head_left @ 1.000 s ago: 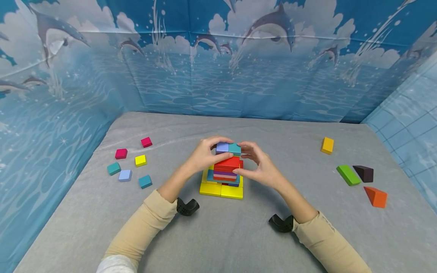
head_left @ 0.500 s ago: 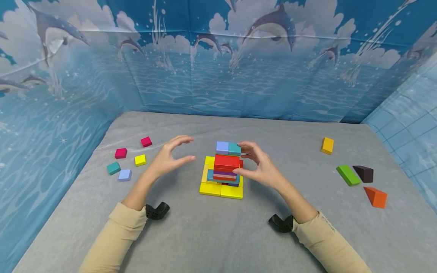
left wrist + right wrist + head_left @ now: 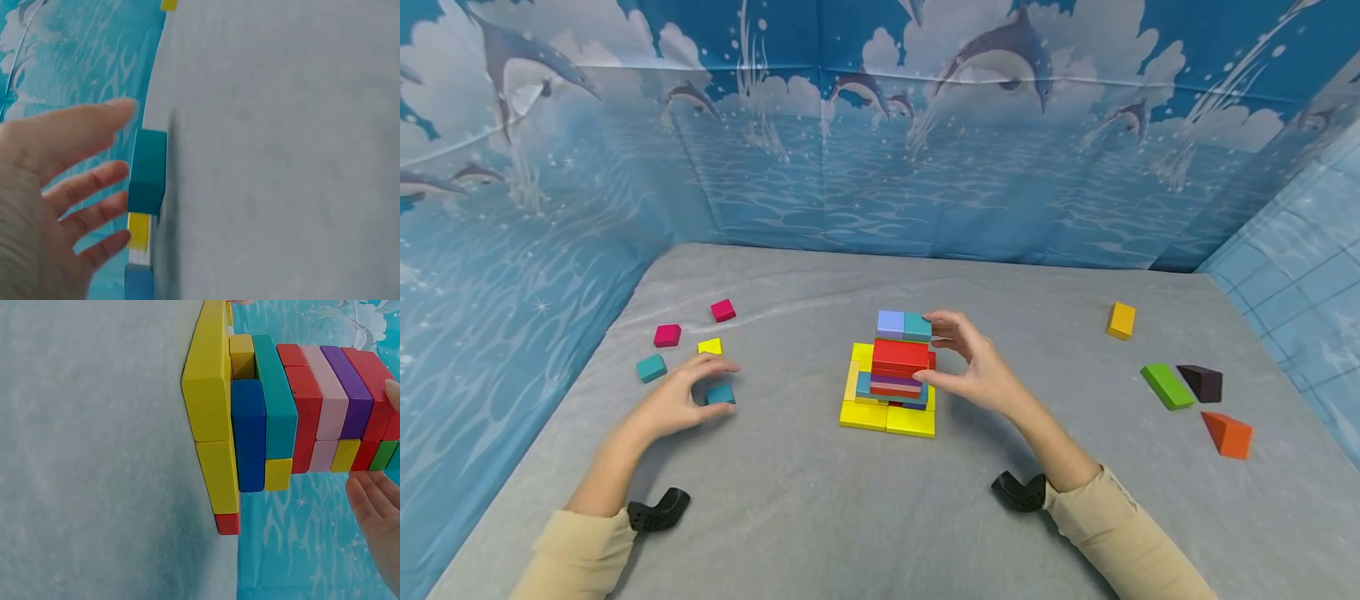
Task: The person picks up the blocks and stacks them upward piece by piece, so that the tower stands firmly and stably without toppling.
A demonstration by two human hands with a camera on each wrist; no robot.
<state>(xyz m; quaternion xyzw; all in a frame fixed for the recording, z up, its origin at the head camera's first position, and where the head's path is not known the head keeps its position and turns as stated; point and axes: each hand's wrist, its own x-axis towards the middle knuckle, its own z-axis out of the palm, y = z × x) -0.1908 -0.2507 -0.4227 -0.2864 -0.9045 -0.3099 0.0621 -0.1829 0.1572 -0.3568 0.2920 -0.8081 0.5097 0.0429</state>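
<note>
My left hand (image 3: pixel 672 402) is at the left of the cloth, thumb and fingers spread around a teal block (image 3: pixel 720 395). In the left wrist view a gap shows between the thumb and that teal block (image 3: pixel 147 172). A tower of coloured blocks (image 3: pixel 899 357) stands upright on a base of yellow blocks (image 3: pixel 862 415) in the middle. Beside its upper right side, my right hand (image 3: pixel 973 367) rests with fingers extended. Its thumb touches a red block (image 3: pixel 370 394) on the tower's front; the fingertips lie by small red and green blocks.
Pink blocks (image 3: pixel 667 336), a yellow block (image 3: pixel 710 346) and another teal block (image 3: pixel 651 367) lie at the left. On the right are an amber block (image 3: pixel 1121 320), a green block (image 3: pixel 1167 387), a dark block (image 3: pixel 1200 382) and an orange wedge (image 3: pixel 1227 434). A dolphin-print curtain (image 3: pixel 880 183) hangs behind.
My left hand has left the tower's top and travelled left and toward me to the teal block, now covering the light blue block. The right hand has stayed at the tower.
</note>
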